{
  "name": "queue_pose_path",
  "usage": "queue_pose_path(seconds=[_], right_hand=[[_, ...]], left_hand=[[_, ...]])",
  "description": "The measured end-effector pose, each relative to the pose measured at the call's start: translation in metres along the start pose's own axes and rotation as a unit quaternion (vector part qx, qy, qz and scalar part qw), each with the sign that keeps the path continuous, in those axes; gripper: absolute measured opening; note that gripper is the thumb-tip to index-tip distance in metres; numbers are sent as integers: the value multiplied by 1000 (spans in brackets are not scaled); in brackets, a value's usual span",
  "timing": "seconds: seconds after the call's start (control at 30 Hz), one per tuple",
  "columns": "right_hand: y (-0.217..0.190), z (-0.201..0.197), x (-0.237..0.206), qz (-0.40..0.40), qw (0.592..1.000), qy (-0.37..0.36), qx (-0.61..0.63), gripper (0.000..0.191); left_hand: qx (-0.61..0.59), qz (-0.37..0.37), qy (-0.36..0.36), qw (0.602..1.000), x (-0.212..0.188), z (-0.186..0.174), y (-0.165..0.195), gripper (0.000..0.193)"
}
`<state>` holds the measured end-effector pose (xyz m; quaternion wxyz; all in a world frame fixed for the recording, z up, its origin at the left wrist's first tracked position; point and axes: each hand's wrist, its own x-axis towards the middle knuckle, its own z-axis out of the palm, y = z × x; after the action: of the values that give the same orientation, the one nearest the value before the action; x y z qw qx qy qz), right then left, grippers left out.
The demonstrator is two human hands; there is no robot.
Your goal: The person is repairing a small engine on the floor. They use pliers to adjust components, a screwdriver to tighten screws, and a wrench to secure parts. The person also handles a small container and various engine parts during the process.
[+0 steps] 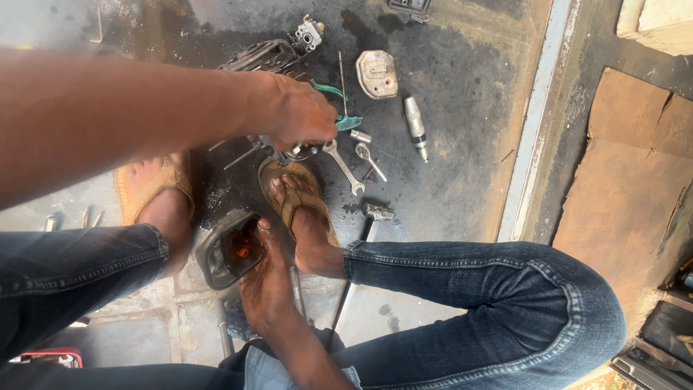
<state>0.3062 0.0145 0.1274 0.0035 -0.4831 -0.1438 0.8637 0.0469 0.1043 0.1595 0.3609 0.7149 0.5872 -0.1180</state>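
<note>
Small engine (263,58) is already stripped on the oily floor (462,108), wrenches (345,165) scattered; left hand (299,115) is closed on an engine part, right hand (263,278) is gripped around the grey housing (220,253), reassembly not yet seen

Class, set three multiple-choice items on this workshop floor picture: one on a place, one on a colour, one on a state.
1. Where does the hammer lie?
A. beside the right foot
B. on the cardboard
C. in a hand

2. What colour are the plier handles?
A. red
B. green
C. yellow

3. What does the right hand do?
A. hangs free
B. holds a wrench
C. grips the dark casing

Answers: 1 A, its head rests on the floor by the sandal; 2 B, they show green past the left hand; 3 C, fingers rest on its rim.
</note>
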Motion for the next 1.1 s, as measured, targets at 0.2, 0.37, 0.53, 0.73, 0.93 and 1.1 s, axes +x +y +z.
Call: queue_pose_path(seconds=[0.2, 0.37, 0.53, 0.73, 0.93, 1.1], right_hand=[[-9, -1, 0, -8, 1000, 11, 5, 44], [-12, -2, -1, -33, 999, -19, 10, 44], [-7, -1, 1, -20, 1000, -10, 16, 44], [-1, 1, 2, 2, 1000, 6, 3, 45], [2, 4, 1, 0, 1000, 9, -13, 42], [0, 6, 0, 2, 1000, 12, -13, 46]], left_hand=[[14, -25, -61, 998, 10, -1, 2, 30], [41, 10, 38, 998, 15, 18, -6, 29], [49, 28, 42, 998, 13, 29, -16, 30], [-23, -44, 17, 999, -3, 26, -11, 32], [-32, -46, -15, 998, -20, 8, -5, 34], [-92, -55, -21, 994, -37, -11, -1, 26]])
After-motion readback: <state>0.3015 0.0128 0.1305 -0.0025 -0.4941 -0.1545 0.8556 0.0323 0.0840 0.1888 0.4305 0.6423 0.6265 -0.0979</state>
